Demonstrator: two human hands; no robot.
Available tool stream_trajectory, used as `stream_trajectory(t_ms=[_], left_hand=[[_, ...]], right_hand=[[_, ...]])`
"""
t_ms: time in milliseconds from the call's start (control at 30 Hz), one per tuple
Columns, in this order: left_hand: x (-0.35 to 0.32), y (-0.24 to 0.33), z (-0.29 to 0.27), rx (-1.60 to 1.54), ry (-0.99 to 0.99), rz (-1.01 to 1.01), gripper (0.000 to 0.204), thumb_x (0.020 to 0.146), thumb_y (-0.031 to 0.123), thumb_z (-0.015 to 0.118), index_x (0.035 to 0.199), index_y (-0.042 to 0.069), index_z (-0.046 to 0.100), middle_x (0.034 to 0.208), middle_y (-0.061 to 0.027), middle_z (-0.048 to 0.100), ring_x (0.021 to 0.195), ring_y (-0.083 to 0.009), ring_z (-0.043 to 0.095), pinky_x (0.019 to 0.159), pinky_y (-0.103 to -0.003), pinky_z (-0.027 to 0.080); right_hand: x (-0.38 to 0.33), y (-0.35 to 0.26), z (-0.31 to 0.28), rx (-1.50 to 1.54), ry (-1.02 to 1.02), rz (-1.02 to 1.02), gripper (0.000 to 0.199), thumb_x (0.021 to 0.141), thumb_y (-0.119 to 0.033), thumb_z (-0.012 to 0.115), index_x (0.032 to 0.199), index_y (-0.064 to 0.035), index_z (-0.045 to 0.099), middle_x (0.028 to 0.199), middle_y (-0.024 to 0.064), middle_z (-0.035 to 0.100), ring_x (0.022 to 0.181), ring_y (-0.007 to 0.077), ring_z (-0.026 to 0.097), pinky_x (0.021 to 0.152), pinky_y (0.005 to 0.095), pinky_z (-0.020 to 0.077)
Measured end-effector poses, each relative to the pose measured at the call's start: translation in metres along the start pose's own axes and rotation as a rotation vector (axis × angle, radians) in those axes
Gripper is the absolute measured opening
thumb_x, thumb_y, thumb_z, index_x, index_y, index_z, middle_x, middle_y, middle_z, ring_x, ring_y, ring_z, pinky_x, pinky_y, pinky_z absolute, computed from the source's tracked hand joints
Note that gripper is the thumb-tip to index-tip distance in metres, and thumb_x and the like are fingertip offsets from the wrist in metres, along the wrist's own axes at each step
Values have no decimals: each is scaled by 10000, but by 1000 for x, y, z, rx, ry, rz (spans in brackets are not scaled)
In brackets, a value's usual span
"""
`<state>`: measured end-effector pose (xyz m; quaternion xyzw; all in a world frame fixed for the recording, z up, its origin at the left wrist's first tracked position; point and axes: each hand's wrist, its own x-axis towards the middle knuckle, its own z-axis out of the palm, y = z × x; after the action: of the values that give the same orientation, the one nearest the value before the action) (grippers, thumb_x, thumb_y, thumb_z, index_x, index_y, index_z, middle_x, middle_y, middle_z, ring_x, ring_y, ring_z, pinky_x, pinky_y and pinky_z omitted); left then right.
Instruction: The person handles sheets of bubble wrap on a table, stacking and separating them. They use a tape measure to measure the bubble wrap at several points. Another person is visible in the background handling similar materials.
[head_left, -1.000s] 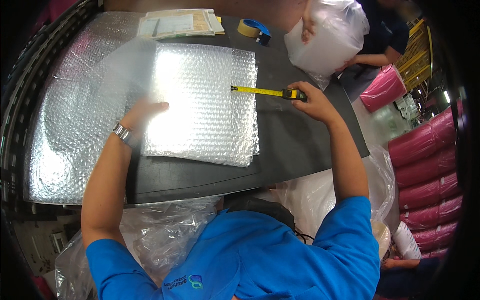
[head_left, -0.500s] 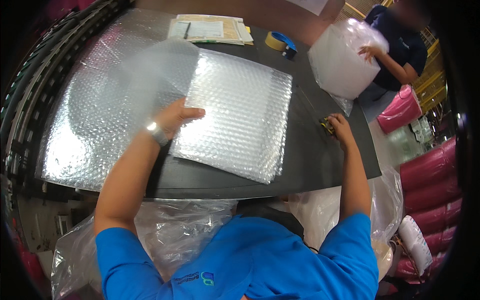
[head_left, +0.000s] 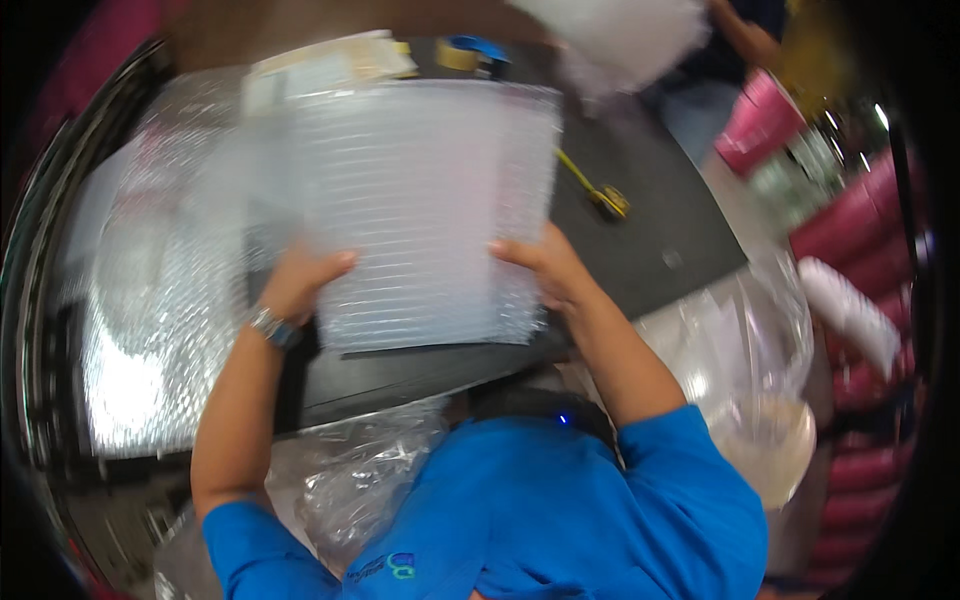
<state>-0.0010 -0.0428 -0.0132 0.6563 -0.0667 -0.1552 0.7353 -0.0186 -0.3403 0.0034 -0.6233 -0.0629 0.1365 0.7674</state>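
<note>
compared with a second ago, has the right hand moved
Yes, the right hand moved left, away from the right edge of the table, off the tape measure onto the bubble wrap.

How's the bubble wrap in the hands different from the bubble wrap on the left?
The held bubble wrap is in the left hand and right hand; the other bubble wrap lies on the table. The held bubble wrap looks milky and shorter; the other bubble wrap looks shiny and longer. Both are bumpy plastic.
</note>
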Motion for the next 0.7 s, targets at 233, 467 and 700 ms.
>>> stream_trajectory(t_ms=[233, 467, 700], left_hand=[[-8, -16, -1, -147, -103, 153, 925, 647, 505, 678, 1322, 71, 218, 1195, -71, 443, 1028, -171, 485, 845, -338, 418], [3, -2, 10, -87, -157, 180, 737, 795, 392, 570, 1349, 106, 176, 1122, -119, 487, 851, -142, 565, 659, -231, 498], [2, -8, 12, 27, -33, 123, 653, 824, 321, 545, 1344, 110, 211, 1109, -92, 488, 808, -98, 557, 615, -197, 494]], right_hand=[[-43, -29, -23, -3, 204, -252, 481, 660, -68, 675, 1093, -6, 475, 943, 68, 552, 859, 155, 522, 783, 327, 434], [-177, -85, -192, 226, 551, -673, 368, 867, -240, 402, 1117, 21, 471, 982, 144, 572, 867, 237, 579, 746, 355, 494], [-234, -72, -260, 785, 937, -776, 207, 847, -105, 413, 936, 55, 508, 814, 151, 592, 700, 273, 610, 629, 343, 546]])
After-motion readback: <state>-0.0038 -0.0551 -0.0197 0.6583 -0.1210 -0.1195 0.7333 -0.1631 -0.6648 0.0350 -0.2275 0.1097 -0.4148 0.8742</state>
